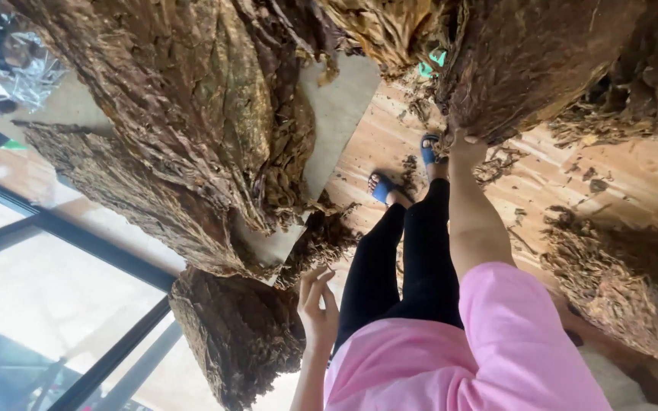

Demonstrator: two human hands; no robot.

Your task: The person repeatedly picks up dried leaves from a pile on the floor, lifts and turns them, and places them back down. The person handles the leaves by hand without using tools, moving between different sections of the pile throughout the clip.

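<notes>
The largest thing is the great sheaf of dried brown leaves [192, 114] that hangs across the upper left and centre of the frame, layered and crinkled, with ragged edges. It looks bulky rather than heavy. The leaves look brittle and likely to flake, so it is best lifted from under the thick packed part, not by the frayed tips.

A second sheaf [527, 61] fills the upper right. The right hand [462, 143] reaches up to its lower edge and touches it there. The fingers are buried among the leaves, so I cannot tell whether they grip or only press.

A flatter heap [626, 289] lies at the right edge on the wooden floor [634, 183], which is littered with leaf crumbs, a sign of how easily this stuff sheds.

At lower centre-left stands a dense, dark bundle [237, 335]. It seems tightly pressed and stiffer than the others, so a firm hold around its body would likely serve. The left hand [317, 304] is just beside it, open, with the fingers loosely spread and holding nothing. A smaller tuft [317, 240] sits just above the fingertips.

Crumpled foil [9, 68] sits at the upper left, and dark window bars [100, 243] cross the lower left.
</notes>
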